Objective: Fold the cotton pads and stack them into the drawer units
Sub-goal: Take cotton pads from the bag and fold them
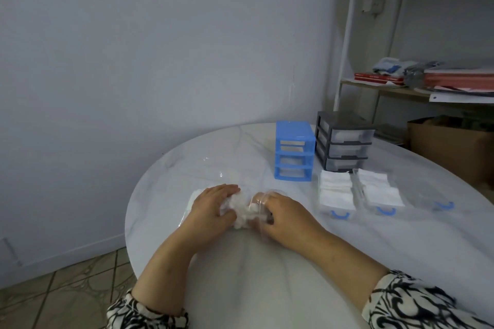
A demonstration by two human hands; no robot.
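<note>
The left hand is lying palm down near the left edge of the round marble table, its fingers reaching forward over a flat stack of cotton pads and its thumb curling in against the crumpled cotton bunched between the two hands; the right hand is pressing in from the other side, fingers bent round the same white clump and pinching the clear plastic bag that is wrapping it; how tightly either hand is closing cannot be told, since the cotton and the plastic are hiding the fingertips. More of the clear plastic is spreading out behind the hands toward the middle of the surface; both forearms are coming up from the near edge in black-and-white patterned sleeves.

Toward the far right of the surface a blue drawer frame is standing with its three slots open and showing no drawers; a grey drawer unit is standing just beside it on the right, its three clear drawers in place. In front of these, three clear drawers with blue handles are lying in a row; the left drawer and the middle drawer are holding stacked folded pads; the right drawer is showing nothing white inside. Beyond the table's far right edge a shelf rack with books and cloth, and a cardboard box, are standing against the wall.
</note>
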